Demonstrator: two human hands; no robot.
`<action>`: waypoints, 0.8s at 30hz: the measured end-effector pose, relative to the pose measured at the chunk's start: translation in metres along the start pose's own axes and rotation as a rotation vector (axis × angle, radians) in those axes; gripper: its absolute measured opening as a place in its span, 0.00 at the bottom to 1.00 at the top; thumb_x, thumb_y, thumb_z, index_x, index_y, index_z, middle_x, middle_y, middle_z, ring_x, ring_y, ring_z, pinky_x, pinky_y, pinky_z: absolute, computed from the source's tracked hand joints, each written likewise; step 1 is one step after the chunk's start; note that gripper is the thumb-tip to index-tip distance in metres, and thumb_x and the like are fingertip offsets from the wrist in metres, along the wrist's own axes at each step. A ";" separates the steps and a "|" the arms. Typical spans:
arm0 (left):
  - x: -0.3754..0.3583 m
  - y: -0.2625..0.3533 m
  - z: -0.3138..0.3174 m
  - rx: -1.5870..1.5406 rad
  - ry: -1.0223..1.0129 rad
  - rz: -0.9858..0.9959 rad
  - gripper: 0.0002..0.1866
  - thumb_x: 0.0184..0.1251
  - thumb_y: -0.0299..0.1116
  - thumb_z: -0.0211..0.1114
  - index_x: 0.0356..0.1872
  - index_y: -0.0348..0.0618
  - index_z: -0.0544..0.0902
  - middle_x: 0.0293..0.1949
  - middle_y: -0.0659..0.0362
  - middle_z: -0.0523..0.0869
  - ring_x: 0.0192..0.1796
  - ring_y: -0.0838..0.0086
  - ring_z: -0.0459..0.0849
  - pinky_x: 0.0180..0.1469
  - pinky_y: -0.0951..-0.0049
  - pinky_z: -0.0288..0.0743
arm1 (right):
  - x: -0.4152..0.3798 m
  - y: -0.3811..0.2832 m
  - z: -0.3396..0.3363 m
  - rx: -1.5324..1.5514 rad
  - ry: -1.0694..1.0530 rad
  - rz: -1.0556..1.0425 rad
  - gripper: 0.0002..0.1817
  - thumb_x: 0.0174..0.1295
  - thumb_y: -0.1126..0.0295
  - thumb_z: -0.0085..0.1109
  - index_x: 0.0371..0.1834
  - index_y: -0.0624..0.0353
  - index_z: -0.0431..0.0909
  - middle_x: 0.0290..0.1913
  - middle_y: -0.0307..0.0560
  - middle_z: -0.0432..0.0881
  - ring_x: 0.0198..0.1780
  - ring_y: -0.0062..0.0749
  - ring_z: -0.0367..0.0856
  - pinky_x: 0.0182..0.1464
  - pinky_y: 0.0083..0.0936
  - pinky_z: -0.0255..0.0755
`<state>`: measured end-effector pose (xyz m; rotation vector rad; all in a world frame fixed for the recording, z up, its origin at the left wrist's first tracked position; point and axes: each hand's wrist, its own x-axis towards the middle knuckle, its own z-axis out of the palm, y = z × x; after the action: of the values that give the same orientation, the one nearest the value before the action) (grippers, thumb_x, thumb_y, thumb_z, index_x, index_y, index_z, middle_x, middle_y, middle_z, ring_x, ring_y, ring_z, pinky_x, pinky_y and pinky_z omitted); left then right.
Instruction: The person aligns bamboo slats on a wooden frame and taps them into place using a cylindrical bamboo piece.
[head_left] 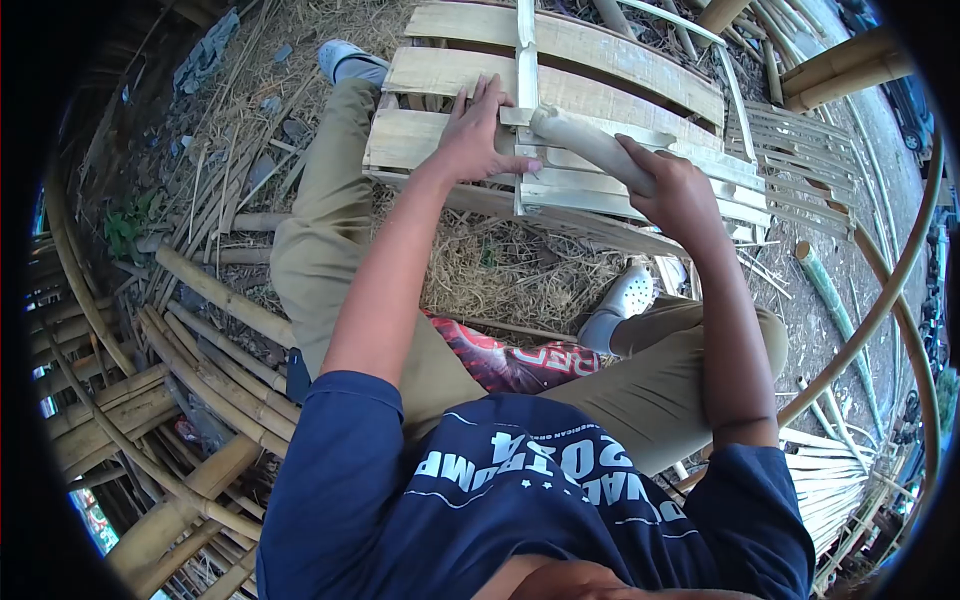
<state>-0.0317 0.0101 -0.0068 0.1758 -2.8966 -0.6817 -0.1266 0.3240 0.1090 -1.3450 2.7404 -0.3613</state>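
A low slatted wooden bench (pixel 430 70) stands in front of me, with a frame of pale bamboo strips (pixel 650 190) lying over its near right part. One upright strip (pixel 526 60) crosses the slats and runs off the top of the view. My left hand (pixel 475 140) rests on the slats just left of that strip, fingers spread, thumb reaching across it. My right hand (pixel 675 190) is wrapped round the near end of a thick, smooth wooden stick (pixel 590 145). The stick's far end lies at the crossing of the strips, close to my left fingers.
Bamboo poles (pixel 225 290) are piled to my left, beside straw-covered ground (pixel 480 265). A slatted bamboo panel (pixel 800 160) lies beyond the bench on the right. Curved poles (pixel 870 320) cross at the right. A red printed sack (pixel 510 360) is between my legs.
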 end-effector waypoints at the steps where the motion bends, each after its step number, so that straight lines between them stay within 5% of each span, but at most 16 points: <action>1: 0.000 0.002 0.003 -0.073 0.028 0.014 0.80 0.36 0.88 0.77 0.84 0.36 0.59 0.89 0.39 0.56 0.94 0.54 0.42 0.95 0.52 0.30 | -0.001 -0.004 -0.010 -0.071 0.003 -0.006 0.41 0.56 0.73 0.72 0.78 0.40 0.81 0.35 0.56 0.88 0.41 0.55 0.91 0.49 0.50 0.84; 7: 0.001 -0.003 0.001 -0.071 -0.003 0.002 0.74 0.36 0.89 0.76 0.78 0.43 0.66 0.91 0.41 0.54 0.94 0.55 0.41 0.95 0.53 0.28 | -0.007 -0.007 0.017 0.233 -0.030 0.133 0.42 0.55 0.69 0.74 0.80 0.43 0.80 0.47 0.61 0.93 0.48 0.59 0.92 0.55 0.49 0.85; 10: -0.002 0.001 0.002 -0.068 0.029 0.024 0.62 0.46 0.79 0.82 0.74 0.47 0.68 0.91 0.42 0.55 0.94 0.51 0.42 0.94 0.47 0.30 | -0.012 -0.011 0.023 0.394 -0.056 0.233 0.42 0.56 0.67 0.77 0.79 0.52 0.81 0.53 0.65 0.93 0.53 0.53 0.94 0.61 0.44 0.84; 12: -0.002 0.001 0.001 -0.063 0.020 0.017 0.63 0.46 0.79 0.81 0.75 0.47 0.68 0.91 0.43 0.56 0.94 0.52 0.41 0.94 0.48 0.30 | -0.014 -0.016 0.022 0.435 -0.085 0.263 0.42 0.57 0.68 0.79 0.79 0.58 0.80 0.53 0.64 0.94 0.54 0.43 0.95 0.62 0.37 0.83; 24: -0.001 0.001 0.001 -0.087 0.018 -0.008 0.70 0.38 0.88 0.77 0.76 0.46 0.69 0.91 0.43 0.53 0.95 0.57 0.40 0.95 0.53 0.29 | -0.009 -0.032 0.008 0.721 -0.284 0.554 0.43 0.58 0.68 0.80 0.81 0.59 0.78 0.46 0.56 0.94 0.45 0.29 0.91 0.52 0.32 0.83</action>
<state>-0.0309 0.0111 -0.0075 0.1812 -2.8444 -0.8012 -0.0954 0.3110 0.1086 -0.4053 2.2519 -0.8998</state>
